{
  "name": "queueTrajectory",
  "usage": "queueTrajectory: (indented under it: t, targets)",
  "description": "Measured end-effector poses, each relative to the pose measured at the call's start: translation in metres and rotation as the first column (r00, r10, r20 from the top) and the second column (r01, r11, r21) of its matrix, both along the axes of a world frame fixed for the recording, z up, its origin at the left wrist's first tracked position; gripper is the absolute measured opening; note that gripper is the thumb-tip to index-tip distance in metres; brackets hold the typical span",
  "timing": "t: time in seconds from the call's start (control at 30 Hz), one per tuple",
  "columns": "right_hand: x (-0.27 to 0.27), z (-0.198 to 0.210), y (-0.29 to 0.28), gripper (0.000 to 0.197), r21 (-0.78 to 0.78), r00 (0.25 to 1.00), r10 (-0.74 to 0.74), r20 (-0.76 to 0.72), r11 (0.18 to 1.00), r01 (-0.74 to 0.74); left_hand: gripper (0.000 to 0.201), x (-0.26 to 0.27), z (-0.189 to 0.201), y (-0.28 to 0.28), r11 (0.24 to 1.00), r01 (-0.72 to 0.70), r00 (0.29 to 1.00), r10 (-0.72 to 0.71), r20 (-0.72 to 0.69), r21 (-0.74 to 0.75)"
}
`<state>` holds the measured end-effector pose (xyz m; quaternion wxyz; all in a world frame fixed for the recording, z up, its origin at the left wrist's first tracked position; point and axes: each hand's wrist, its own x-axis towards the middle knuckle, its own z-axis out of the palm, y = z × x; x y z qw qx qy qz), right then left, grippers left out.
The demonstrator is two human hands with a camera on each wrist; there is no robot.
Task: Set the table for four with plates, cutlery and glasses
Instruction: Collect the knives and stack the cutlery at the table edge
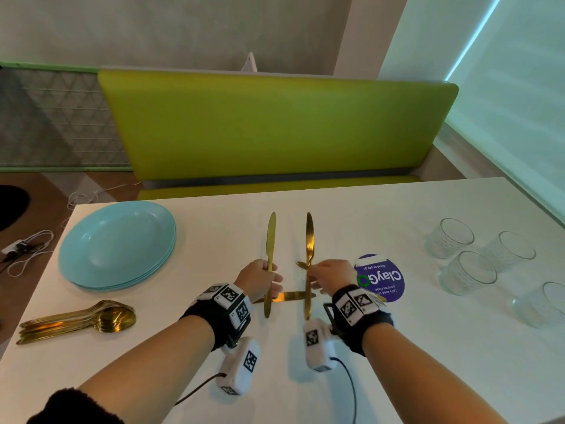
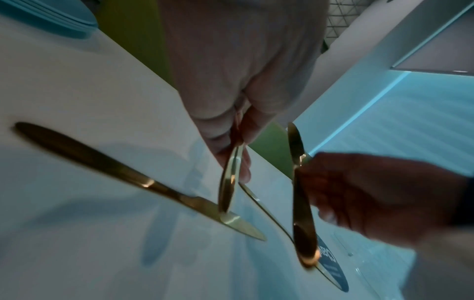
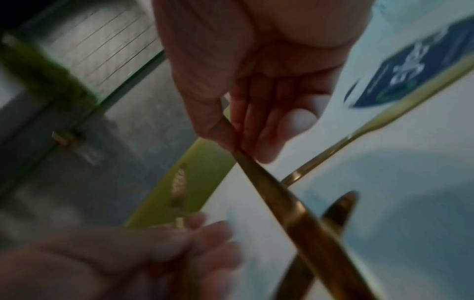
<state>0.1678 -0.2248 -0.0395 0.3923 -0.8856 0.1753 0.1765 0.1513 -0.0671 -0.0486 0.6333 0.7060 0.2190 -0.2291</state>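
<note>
Counting what's out: four clear glasses (image 1: 483,258), one stack of teal plates (image 1: 117,244) (can't tell how many), one pile of gold spoons (image 1: 79,321). Gold knives: at least three, one per hand (image 1: 270,240) (image 1: 309,240) and one flat on the table (image 1: 290,296).

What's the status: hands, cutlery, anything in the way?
Left hand grips one gold knife, right hand pinches another. More knives lie crossed beneath. Plates stacked, glasses grouped, unplaced. Nothing blocking.
</note>
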Motion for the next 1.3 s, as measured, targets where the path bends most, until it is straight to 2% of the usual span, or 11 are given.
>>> queueTrajectory:
  t: [0.1, 0.17, 0.3, 0.4, 0.57, 0.7, 0.77, 0.83, 0.9, 1.0, 1.3]
  targets:
    - [0.007, 0.003, 0.023, 0.021, 0.224, 0.994, -0.066, -0.09, 0.971, 0.085, 0.015, 0.001, -0.001, -0.008, 0.994, 0.062, 0.998, -0.065, 0.022, 0.091]
    - [0.01, 0.003, 0.034, 0.022, 0.23, 0.992, -0.043, -0.117, 0.971, 0.069, 0.017, 0.002, -0.001, -0.01, 0.98, 0.112, 0.992, -0.12, 0.037, 0.166]
    - [0.011, -0.003, 0.04, 0.023, 0.21, 0.992, -0.005, -0.124, 0.977, 0.031, 0.022, 0.004, 0.0, -0.011, 0.975, 0.175, 0.983, -0.182, 0.038, 0.134]
    - [0.01, -0.007, 0.041, 0.016, 0.277, 0.995, 0.001, -0.1, 0.96, 0.027, 0.023, 0.004, 0.0, -0.011, 0.98, 0.179, 0.982, -0.183, 0.047, 0.089]
    - [0.012, -0.006, 0.042, 0.021, 0.249, 0.997, 0.047, -0.068, 0.968, -0.029, 0.02, 0.004, -0.003, -0.012, 0.984, 0.176, 0.984, -0.175, 0.031, -0.032]
    - [0.015, -0.007, 0.043, 0.022, 0.27, 0.993, 0.043, -0.109, 0.963, -0.012, 0.022, 0.006, -0.009, -0.009, 0.99, 0.139, 0.99, -0.139, 0.029, 0.016]
    - [0.021, -0.007, 0.035, 0.019, 0.176, 0.997, 0.05, -0.066, 0.984, -0.037, 0.021, 0.009, -0.009, -0.007, 0.993, 0.112, 0.993, -0.113, 0.029, 0.034]
    - [0.029, -0.009, 0.021, 0.019, -0.029, 0.994, 0.109, -0.022, 0.994, -0.109, 0.022, 0.012, -0.006, -0.004, 0.994, 0.082, 0.996, -0.084, 0.032, 0.067]
    - [0.033, -0.014, 0.004, 0.021, -0.309, 0.978, 0.201, -0.061, 0.927, -0.21, 0.023, 0.016, -0.006, 0.002, 0.995, 0.063, 0.997, -0.067, 0.047, 0.081]
    - [0.032, -0.023, -0.019, 0.02, -0.531, 0.959, 0.234, -0.158, 0.799, -0.282, 0.023, 0.019, -0.007, 0.011, 0.994, 0.059, 0.997, -0.064, 0.053, 0.095]
    - [0.027, -0.039, -0.043, 0.026, -0.695, 0.845, 0.466, -0.263, 0.516, -0.501, 0.021, 0.025, -0.014, 0.018, 0.989, 0.076, 0.995, -0.084, 0.056, 0.126]
